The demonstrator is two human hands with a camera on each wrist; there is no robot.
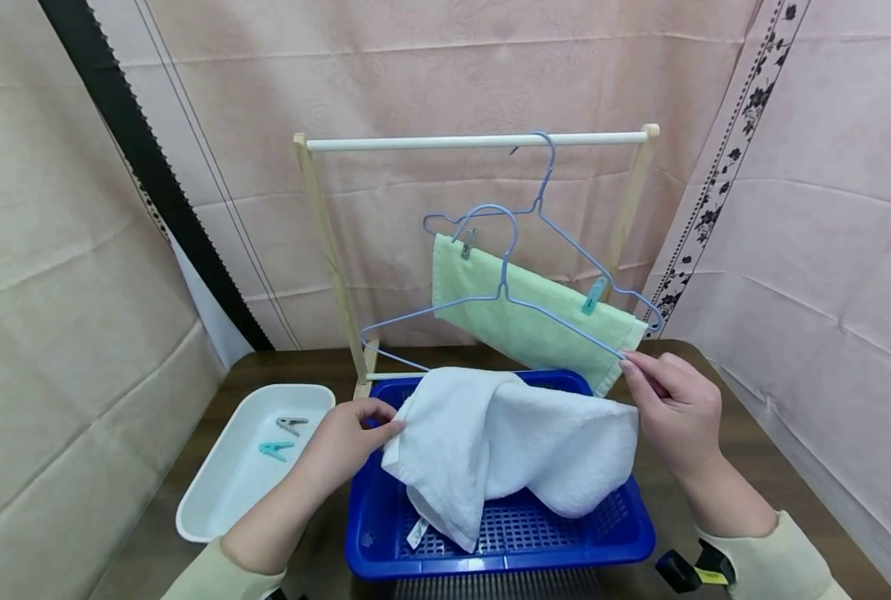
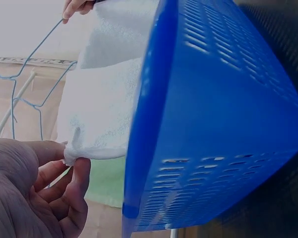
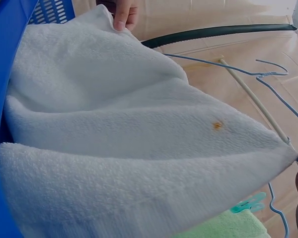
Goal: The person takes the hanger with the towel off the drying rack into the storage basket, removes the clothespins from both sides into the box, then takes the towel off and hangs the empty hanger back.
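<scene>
Pinched between thumb and fingers, the near corner of a white towel (image 1: pixel 520 442) is in my left hand (image 1: pixel 351 442). My right hand (image 1: pixel 673 408) grips the right end of a blue wire hanger (image 1: pixel 503 283). The towel hangs across the hanger's lower bar, which disappears behind the cloth, and droops into a blue basket (image 1: pixel 501 567). A brownish stain (image 3: pixel 218 125) marks the towel in the right wrist view. Behind, a second blue hanger (image 1: pixel 539 204) carries a green towel (image 1: pixel 483 304), held by a grey clip (image 1: pixel 468 244) and a teal clip (image 1: pixel 594 296).
A wooden rack with a white rail (image 1: pixel 415 143) supports the second hanger. Left of the basket lies a white tray (image 1: pixel 216 487) containing a grey clothespin (image 1: pixel 291 424) and a teal clothespin (image 1: pixel 275 450). Pale curtains surround the dark wooden table (image 1: pixel 753 442).
</scene>
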